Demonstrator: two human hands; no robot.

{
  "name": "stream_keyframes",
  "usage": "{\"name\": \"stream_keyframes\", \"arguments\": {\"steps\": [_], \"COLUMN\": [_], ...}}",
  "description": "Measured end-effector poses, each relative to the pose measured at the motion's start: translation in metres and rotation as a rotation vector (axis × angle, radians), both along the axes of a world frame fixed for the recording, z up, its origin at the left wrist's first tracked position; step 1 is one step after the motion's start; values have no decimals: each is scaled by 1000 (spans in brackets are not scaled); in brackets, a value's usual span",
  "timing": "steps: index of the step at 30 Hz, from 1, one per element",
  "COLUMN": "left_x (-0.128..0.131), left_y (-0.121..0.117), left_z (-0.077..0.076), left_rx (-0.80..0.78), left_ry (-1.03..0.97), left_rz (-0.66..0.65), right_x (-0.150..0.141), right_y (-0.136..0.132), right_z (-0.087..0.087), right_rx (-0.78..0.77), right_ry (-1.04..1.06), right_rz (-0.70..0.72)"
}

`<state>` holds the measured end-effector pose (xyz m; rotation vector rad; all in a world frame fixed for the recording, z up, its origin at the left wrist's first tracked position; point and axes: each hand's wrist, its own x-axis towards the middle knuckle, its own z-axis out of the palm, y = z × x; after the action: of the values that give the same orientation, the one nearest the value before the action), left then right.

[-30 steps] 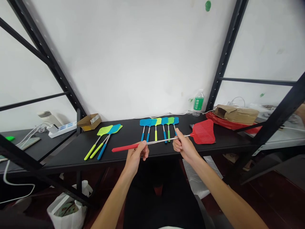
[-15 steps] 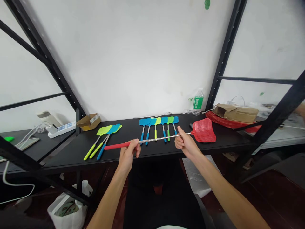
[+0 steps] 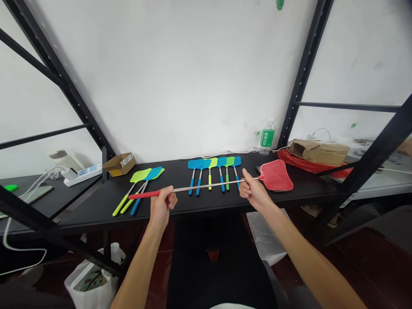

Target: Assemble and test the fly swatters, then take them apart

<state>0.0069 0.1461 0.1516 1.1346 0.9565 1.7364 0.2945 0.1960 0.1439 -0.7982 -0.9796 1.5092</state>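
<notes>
Between my hands a red fly swatter [image 3: 276, 175] is held level above the table's front part, its metal rod stretched long. My left hand [image 3: 162, 205] is closed round the inner end of its red handle. My right hand [image 3: 252, 192] grips the rod just short of the mesh head, thumb pointing up. Behind the rod, several blue, yellow and green fly swatters [image 3: 222, 162] lie in a row, handles toward me. To the left, another small group of yellow-green and blue fly swatters [image 3: 140, 176] lies with heads overlapping.
The black table [image 3: 96, 199] runs along a white wall. A small open cardboard box [image 3: 119, 165] stands at its back left, a water bottle [image 3: 267, 137] at the back right. Brown packaging [image 3: 318, 152] lies on a red bag farther right. Black rack posts [image 3: 301, 77] rise on both sides.
My left hand has moved left with the handle, and the swatter's rod between my hands has become longer. My right hand has shifted slightly right with the head.
</notes>
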Motion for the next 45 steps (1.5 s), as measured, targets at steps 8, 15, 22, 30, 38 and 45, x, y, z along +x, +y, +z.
{"name": "stream_keyframes", "arguments": {"steps": [8,15,22,30,38,45], "left_x": [-8,-14,-21,-21,-20,-19], "left_y": [9,23,26,27,23,23], "left_z": [-11,-40,-49,-51,-48,-50], "left_rx": [-32,-117,-115,-103,-92,-68], "left_ry": [-13,-17,-38,-24,45,21], "left_rz": [-7,-78,-131,-93,-94,-73], "right_x": [0,5,8,9,10,8], "right_y": [8,22,25,27,27,26], "right_z": [-11,-35,-42,-41,-42,-40], "right_rx": [-41,-6,41,33,29,21], "right_ry": [-26,-31,55,105,79,91], "right_rz": [9,14,19,73,54,50]}}
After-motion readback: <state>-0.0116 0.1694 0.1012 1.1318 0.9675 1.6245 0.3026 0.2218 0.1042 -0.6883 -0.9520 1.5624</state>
